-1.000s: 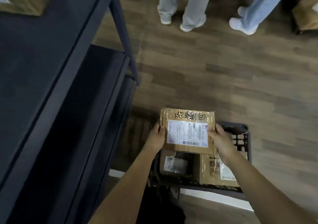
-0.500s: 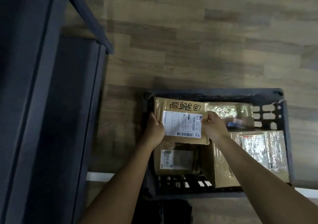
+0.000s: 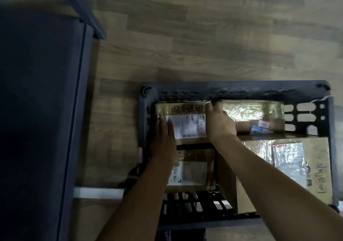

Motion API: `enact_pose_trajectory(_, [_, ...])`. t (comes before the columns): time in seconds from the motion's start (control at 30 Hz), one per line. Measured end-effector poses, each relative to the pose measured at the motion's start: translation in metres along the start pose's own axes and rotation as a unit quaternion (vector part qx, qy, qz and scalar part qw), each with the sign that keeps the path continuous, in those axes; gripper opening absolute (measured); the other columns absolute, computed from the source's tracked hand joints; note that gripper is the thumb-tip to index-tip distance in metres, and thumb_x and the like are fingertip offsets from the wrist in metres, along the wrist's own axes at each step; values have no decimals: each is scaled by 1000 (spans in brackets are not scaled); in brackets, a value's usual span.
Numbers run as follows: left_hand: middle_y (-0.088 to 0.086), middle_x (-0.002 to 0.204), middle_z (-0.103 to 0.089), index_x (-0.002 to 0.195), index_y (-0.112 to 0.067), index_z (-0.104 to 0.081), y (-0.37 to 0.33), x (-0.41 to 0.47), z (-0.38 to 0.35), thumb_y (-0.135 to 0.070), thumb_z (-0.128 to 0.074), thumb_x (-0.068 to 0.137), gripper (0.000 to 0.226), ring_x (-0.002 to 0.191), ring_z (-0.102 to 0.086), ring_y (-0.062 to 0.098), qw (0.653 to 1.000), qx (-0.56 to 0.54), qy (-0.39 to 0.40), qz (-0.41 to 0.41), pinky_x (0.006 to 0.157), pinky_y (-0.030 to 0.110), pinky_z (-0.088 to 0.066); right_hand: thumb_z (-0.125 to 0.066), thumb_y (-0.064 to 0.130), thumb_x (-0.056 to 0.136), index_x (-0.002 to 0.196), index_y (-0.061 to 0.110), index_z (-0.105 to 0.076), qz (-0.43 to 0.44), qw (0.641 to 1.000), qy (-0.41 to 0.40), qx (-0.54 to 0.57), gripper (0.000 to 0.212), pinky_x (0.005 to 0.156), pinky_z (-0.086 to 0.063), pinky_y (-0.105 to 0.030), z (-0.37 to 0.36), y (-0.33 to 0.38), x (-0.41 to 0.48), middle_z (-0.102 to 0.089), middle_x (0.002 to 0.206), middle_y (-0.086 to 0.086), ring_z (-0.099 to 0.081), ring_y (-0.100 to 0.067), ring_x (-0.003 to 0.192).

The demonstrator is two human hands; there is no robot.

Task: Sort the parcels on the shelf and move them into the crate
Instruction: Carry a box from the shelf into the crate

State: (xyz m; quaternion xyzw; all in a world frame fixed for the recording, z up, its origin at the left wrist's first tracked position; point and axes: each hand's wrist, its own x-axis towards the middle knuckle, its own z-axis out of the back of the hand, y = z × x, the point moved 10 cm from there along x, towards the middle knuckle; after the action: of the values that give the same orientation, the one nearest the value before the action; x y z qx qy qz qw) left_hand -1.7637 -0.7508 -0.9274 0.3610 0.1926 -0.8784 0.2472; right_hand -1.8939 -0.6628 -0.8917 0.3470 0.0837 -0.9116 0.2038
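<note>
A small brown parcel point(image 3: 187, 124) with a white label and black handwriting lies flat in the far left corner of the dark crate point(image 3: 241, 89). My left hand point(image 3: 164, 140) rests on its left edge and my right hand point(image 3: 219, 124) grips its right edge. Below it lies another labelled brown parcel point(image 3: 191, 170). A large taped box point(image 3: 289, 168) fills the crate's right side, and a shiny wrapped parcel point(image 3: 254, 114) sits at the far right.
The dark metal shelf point(image 3: 37, 111) stands at the left, its post point(image 3: 81, 7) angling across the top left. Wooden floor point(image 3: 222, 46) lies beyond the crate. A white strip point(image 3: 98, 192) runs on the floor between shelf and crate.
Both hands lowered the small parcel from above the crate down into its far left corner. My view tilted down; the people standing beyond are out of sight.
</note>
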Motion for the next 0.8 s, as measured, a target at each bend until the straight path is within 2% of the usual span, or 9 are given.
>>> enact_pose_trajectory(0.1, [19, 155, 26, 152, -8, 10, -3, 4, -8, -8, -45, 97, 77, 146, 17, 33, 1000, -7, -8, 5, 116, 42, -29, -54, 0, 88, 135, 13, -41, 77, 994, 34, -74, 51, 81, -53, -34, -30, 26, -6, -40, 137, -9, -55, -25, 115])
enact_pose_trajectory(0.2, [16, 155, 28, 152, -9, 9, -1, 12, -8, -3, -43, 96, 77, 145, 20, 31, 999, -6, 35, 6, 117, 43, -24, -53, 1, 89, 144, 12, -30, 70, 991, 99, -55, 60, 79, -55, -39, -61, 26, -5, -18, 153, -4, -49, -28, 125])
enact_pose_trajectory(0.27, [15, 156, 28, 152, -9, 6, 2, 18, -3, 0, -47, 93, 80, 146, 19, 30, 997, -11, 79, 12, 118, 46, -22, -52, 3, 90, 149, 12, -21, 70, 989, 119, -50, 67, 88, -54, -44, -63, 25, -2, -11, 156, -2, -38, -28, 135])
enact_pose_trajectory(0.33, [16, 158, 20, 153, -8, -3, 2, 16, 6, -4, -53, 91, 79, 148, 6, 33, 994, -18, 106, 20, 116, 47, -26, -52, 8, 90, 147, 14, -26, 58, 987, 148, -30, 63, 97, -48, -45, -57, 25, -5, -20, 151, -4, -40, -28, 133])
enact_pose_trajectory(0.37, [17, 159, 8, 152, -7, -14, 0, 12, 16, -7, -55, 90, 75, 147, -8, 34, 994, -22, 101, 18, 113, 45, -32, -52, 10, 90, 144, 16, -31, 47, 987, 155, -9, 59, 98, -47, -45, -50, 26, -8, -28, 147, -5, -44, -28, 129])
enact_pose_trajectory(0.43, [17, 151, -28, 143, -9, -36, -8, -2, 44, -8, -55, 89, 58, 133, -39, 31, 997, -18, 73, -6, 103, 40, -43, -51, 12, 90, 142, 19, -36, 37, 989, 144, 18, 54, 97, -47, -43, -29, 30, -20, -40, 140, -6, -50, -28, 123])
enact_pose_trajectory(0.5, [13, 138, -47, 135, -10, -45, -17, -22, 76, -11, -51, 91, 45, 121, -52, 30, 998, 1, 41, -38, 93, 39, -47, -48, 13, 91, 142, 19, -36, 46, 991, 126, 20, 53, 95, -46, -41, 0, 35, -39, -44, 139, -6, -50, -28, 123])
enact_pose_trajectory(0.6, [12, 127, -56, 124, -10, -55, -22, -58, 130, -17, -51, 91, 33, 112, -58, 30, 998, 31, -10, -60, 84, 37, -47, -46, 14, 91, 131, 19, -48, 72, 992, 101, 12, 40, 87, -47, -36, 53, 47, -73, -54, 132, -7, -56, -28, 116])
enact_pose_trajectory(0.8, [15, 122, -60, 120, -10, -57, 1, -163, 276, -19, -48, 93, 29, 108, -60, 33, 995, 12, -94, -27, 84, 36, -48, -45, 15, 90, 113, 15, -60, 158, 987, 28, 3, 27, 80, -42, -33, 203, 105, -162, -59, 123, -14, -57, -33, 112])
